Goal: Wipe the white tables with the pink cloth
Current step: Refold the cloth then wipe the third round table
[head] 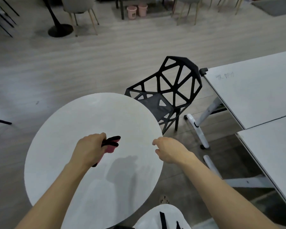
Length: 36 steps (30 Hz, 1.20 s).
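Note:
A round white table (82, 116) fills the middle of the head view. My left hand (87, 148) hovers over its near half and grips a folded pink cloth (111, 145) that sticks out to the right of my fingers, with a dark end showing below my wrist. My right hand (169, 149) hangs at the table's right edge with loosely curled fingers and holds nothing. Two rectangular white tables (254, 96) stand at the right, the near one (274, 154) butted against the far one.
A black open-frame chair (168, 96) stands behind the round table's right side. White table legs with castors (198, 131) reach into the gap at the right. Pink buckets (137, 9), grey chairs and a black pedestal base (60, 30) stand far back.

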Each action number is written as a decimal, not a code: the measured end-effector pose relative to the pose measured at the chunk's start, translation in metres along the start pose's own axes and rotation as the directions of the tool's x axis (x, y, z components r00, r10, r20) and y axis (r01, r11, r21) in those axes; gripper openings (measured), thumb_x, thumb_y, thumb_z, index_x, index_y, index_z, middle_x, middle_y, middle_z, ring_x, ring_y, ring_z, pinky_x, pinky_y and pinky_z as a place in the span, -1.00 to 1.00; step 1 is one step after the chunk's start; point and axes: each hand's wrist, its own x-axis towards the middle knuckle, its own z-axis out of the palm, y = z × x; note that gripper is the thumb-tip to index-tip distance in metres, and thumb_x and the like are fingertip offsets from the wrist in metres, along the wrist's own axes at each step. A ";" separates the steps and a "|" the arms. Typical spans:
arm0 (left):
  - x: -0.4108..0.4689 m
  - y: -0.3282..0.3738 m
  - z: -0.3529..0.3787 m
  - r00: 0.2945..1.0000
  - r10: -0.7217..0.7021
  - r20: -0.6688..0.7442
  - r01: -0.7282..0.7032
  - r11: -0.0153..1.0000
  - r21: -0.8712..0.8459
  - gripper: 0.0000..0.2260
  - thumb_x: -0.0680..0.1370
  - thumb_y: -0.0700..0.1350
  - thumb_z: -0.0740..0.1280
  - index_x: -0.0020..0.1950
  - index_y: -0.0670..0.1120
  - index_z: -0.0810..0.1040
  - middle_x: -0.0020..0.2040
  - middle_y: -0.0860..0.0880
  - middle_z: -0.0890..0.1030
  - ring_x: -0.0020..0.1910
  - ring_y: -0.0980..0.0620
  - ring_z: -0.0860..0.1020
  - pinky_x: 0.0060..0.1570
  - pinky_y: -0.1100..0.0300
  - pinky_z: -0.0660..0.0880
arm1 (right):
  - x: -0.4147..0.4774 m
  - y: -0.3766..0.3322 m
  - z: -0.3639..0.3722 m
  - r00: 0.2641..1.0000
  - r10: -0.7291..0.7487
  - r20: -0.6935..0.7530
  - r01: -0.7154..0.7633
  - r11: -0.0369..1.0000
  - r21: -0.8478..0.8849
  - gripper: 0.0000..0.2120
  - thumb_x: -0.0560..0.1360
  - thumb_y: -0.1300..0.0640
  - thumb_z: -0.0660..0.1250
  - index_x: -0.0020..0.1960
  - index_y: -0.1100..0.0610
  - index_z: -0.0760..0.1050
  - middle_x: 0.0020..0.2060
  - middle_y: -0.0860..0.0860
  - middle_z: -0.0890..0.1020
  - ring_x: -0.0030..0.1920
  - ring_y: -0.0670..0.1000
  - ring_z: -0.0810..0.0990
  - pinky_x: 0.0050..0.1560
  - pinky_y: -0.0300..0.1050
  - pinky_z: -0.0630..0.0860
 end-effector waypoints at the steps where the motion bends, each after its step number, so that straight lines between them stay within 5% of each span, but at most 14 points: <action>1: 0.000 -0.013 -0.003 1.000 0.006 -0.021 -0.007 0.999 -0.038 -0.67 0.59 0.23 0.40 -0.15 0.02 0.45 -0.27 0.08 0.54 -0.32 0.05 0.55 -0.23 0.03 0.53 | 0.003 -0.014 0.002 1.000 0.020 -0.001 -0.020 1.000 -0.003 -0.66 0.71 0.11 0.20 0.45 0.13 0.48 0.34 0.09 0.57 0.30 0.20 0.59 0.27 0.15 0.57; 4: -0.001 -0.059 -0.011 0.996 0.042 -0.081 -0.054 0.986 -0.158 -0.52 0.59 0.39 0.31 -0.17 -0.01 0.39 -0.23 0.07 0.50 -0.37 0.02 0.53 -0.27 -0.02 0.54 | 0.011 -0.070 0.010 0.996 0.094 -0.008 -0.094 0.995 0.013 -0.66 0.72 0.11 0.19 0.46 0.12 0.48 0.35 0.08 0.57 0.29 0.20 0.59 0.27 0.15 0.57; 7: -0.011 -0.108 -0.019 0.992 0.107 -0.067 -0.119 0.971 -0.208 -0.58 0.65 0.35 0.27 -0.14 0.05 0.33 -0.29 0.07 0.55 -0.37 0.03 0.56 -0.22 -0.09 0.58 | 0.014 -0.141 0.018 0.982 0.183 -0.042 -0.180 0.981 0.071 -0.67 0.72 0.10 0.19 0.44 0.12 0.48 0.35 0.07 0.56 0.27 0.19 0.60 0.26 0.13 0.57; 13: -0.046 -0.200 -0.056 0.946 0.317 0.067 -0.296 0.929 -0.222 -0.64 0.48 0.35 0.10 0.00 0.11 0.44 -0.25 0.11 0.63 -0.26 0.07 0.59 -0.20 0.10 0.53 | -0.001 -0.283 0.016 0.961 0.221 -0.168 -0.177 0.954 0.244 -0.55 0.72 -0.03 0.26 0.58 0.02 0.40 0.45 -0.01 0.52 0.35 0.12 0.57 0.31 0.06 0.51; 21: -0.076 -0.298 -0.074 0.872 0.482 0.079 -0.436 0.841 -0.320 -0.73 0.56 0.28 0.40 -0.05 0.13 0.45 -0.21 0.18 0.62 -0.24 0.17 0.55 -0.29 0.15 0.39 | -0.005 -0.445 0.017 0.937 0.217 -0.273 -0.115 0.932 0.345 -0.21 0.54 -0.37 0.44 0.62 0.00 0.32 0.51 -0.10 0.46 0.39 0.05 0.55 0.33 0.02 0.52; 24: -0.100 -0.349 -0.078 0.862 0.505 0.048 -0.459 0.817 -0.349 -0.71 0.54 0.30 0.30 -0.01 0.10 0.45 -0.21 0.20 0.60 -0.21 0.18 0.55 -0.23 0.07 0.48 | 0.005 -0.501 0.029 0.898 0.218 -0.382 -0.067 0.926 0.373 -0.48 0.64 -0.15 0.40 0.52 0.01 0.44 0.39 -0.08 0.58 0.30 0.07 0.61 0.27 0.02 0.55; 27: -0.126 -0.420 -0.079 0.888 0.458 0.030 -0.408 0.818 -0.407 -0.81 0.58 0.15 0.42 0.00 0.13 0.45 -0.20 0.14 0.61 -0.21 0.10 0.56 -0.16 -0.01 0.57 | 0.011 -0.561 0.041 0.841 0.251 -0.479 -0.019 0.899 0.438 -0.72 0.66 0.06 0.34 0.35 0.01 0.52 0.15 -0.02 0.71 0.12 0.12 0.68 0.14 0.08 0.59; 32: -0.177 -0.541 -0.098 0.950 0.309 0.049 -0.217 0.762 -0.610 -0.84 0.62 0.13 0.45 0.02 0.11 0.52 -0.07 0.06 0.65 -0.17 0.04 0.63 -0.14 0.12 0.58 | 0.019 -0.682 0.055 0.797 0.160 -0.583 0.177 0.860 0.479 -0.90 0.63 0.11 0.31 0.13 -0.04 0.46 -0.09 -0.01 0.71 -0.10 0.14 0.69 -0.05 0.12 0.63; 36: -0.214 -0.637 -0.112 0.972 0.228 0.062 -0.105 0.651 -0.752 -0.82 0.63 0.09 0.42 0.06 0.02 0.55 -0.08 0.02 0.69 -0.14 -0.02 0.69 -0.09 -0.02 0.63 | 0.044 -0.778 0.059 0.752 0.060 -0.656 0.298 0.858 0.419 -0.88 0.60 0.17 0.40 0.12 0.03 0.53 -0.02 -0.05 0.67 -0.03 0.13 0.66 0.00 0.15 0.60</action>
